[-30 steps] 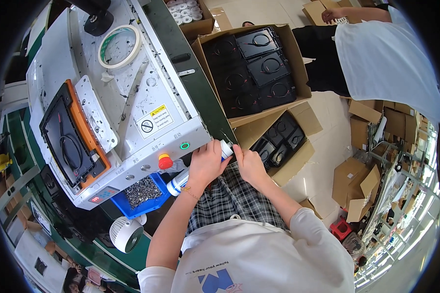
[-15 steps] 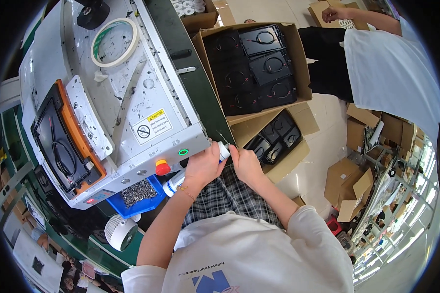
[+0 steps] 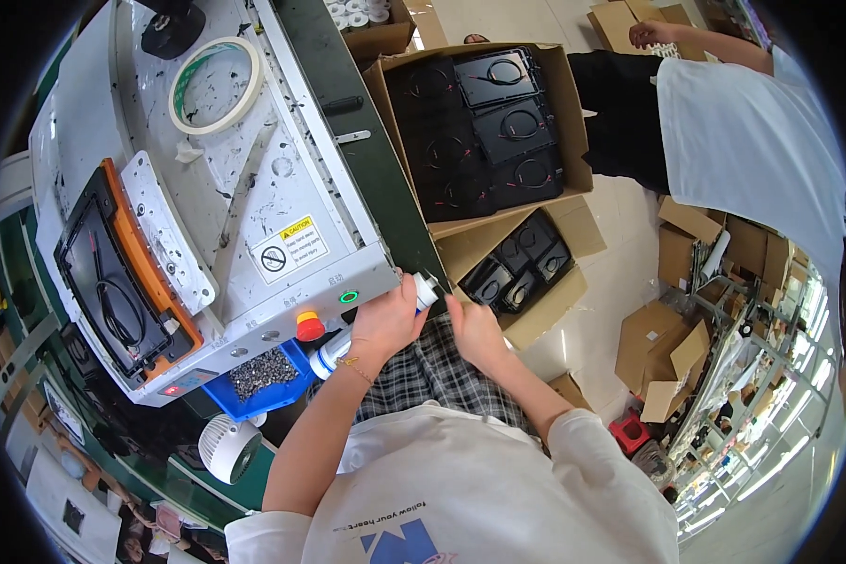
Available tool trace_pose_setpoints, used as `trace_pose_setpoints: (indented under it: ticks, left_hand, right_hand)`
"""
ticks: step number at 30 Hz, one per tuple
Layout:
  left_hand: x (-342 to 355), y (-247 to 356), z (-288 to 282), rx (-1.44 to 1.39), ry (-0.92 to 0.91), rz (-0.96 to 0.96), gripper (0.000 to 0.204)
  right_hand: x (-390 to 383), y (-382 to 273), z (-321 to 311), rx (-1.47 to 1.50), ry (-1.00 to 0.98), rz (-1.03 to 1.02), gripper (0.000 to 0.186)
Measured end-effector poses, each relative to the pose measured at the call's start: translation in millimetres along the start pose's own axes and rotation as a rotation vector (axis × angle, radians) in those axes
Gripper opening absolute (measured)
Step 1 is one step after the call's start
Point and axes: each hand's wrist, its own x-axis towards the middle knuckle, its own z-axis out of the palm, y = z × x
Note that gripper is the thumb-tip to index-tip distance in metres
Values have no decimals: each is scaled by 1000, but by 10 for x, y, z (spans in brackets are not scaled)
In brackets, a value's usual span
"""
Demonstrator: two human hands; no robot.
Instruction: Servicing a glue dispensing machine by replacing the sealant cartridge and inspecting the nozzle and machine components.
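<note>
I'm clasping a white-and-blue cartridge [image 3: 426,292] in my left grip [image 3: 385,318]; just beside its end, I can't tell whether my right grip [image 3: 479,334] is pinching anything. Ahead, packed black housings [image 3: 515,129] are filling a carton [image 3: 574,141]; leftward, one unpacked panel [image 3: 99,273] is sitting in an orange fixture [image 3: 133,230].

This is a factory workshop, by the look of its assembly gear. A grey machine [image 3: 296,179] with a green-ringed button [image 3: 349,297] and a red knob [image 3: 310,329] stands on a green bench [image 3: 385,193]; a roll of tape [image 3: 257,83] lies on it. Below the machine's front edge sits a blue bin [image 3: 254,407] of small metal parts [image 3: 261,374]. Just beyond the bench's right edge, a carton [image 3: 498,216] holds rows of matching black cases [image 3: 517,132]. Open boxes [image 3: 663,343] stand on the tiled floor [image 3: 587,340], near metal racks [image 3: 733,376].
</note>
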Motion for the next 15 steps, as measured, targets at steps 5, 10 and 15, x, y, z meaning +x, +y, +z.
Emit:
trace_pose_setpoints:
  ticks: [5, 10, 15]
  left_hand:
    - [-29, 6, -18, -4, 1, 9, 43]
    - [-88, 27, -25, -24, -89, -32, 43]
    - [-28, -9, -2, -9, -5, 34, 44]
  right_hand:
    - [-19, 120, 142, -20, 81, -23, 55]
    - [226, -171, -181, -198, -59, -116, 49]
    - [86, 410, 60, 57, 42, 22, 67]
